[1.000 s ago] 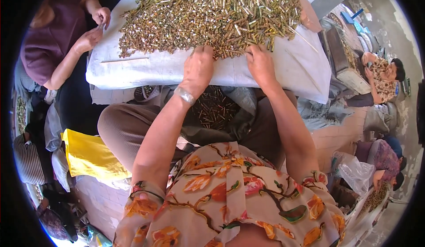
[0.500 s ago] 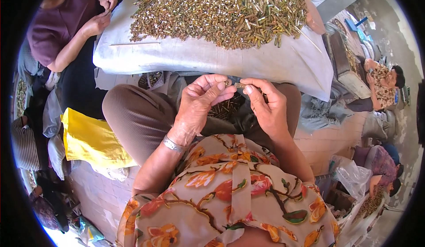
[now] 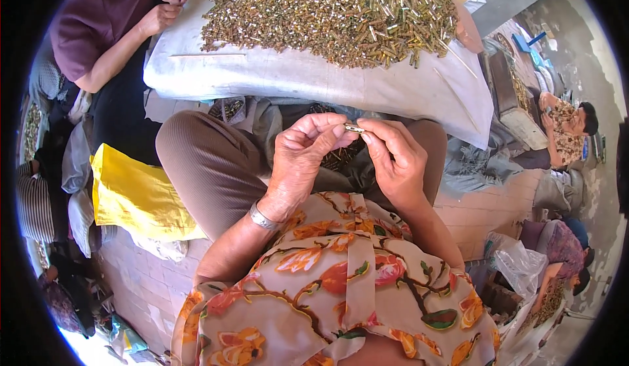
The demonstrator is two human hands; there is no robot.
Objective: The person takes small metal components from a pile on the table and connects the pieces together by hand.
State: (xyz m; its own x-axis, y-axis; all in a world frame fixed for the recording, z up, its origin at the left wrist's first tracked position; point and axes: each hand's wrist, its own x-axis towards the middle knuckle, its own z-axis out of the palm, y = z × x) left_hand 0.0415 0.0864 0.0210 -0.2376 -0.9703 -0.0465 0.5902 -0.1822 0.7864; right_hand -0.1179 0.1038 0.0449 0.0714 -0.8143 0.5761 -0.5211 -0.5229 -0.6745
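My left hand (image 3: 303, 159) and my right hand (image 3: 395, 161) meet above my lap and pinch one small metal tube (image 3: 354, 129) between their fingertips. A silver bangle sits on my left wrist. Beyond the hands lies a large heap of small brass-coloured metal pieces (image 3: 334, 13) on a white cloth-covered surface (image 3: 275, 77). More of the same pieces lie in the dark cloth on my lap (image 3: 337, 161), partly hidden by my hands.
A person in a purple top (image 3: 98, 25) sits at the upper left, hands at the white surface's corner. A yellow cloth (image 3: 134, 195) lies left of my knee. Other people sit at the right edge (image 3: 567, 127). A clear plastic bag (image 3: 517, 264) is at lower right.
Both hands have drawn back from the heap on the white surface to my lap. They now hold one small metal piece between the fingertips.
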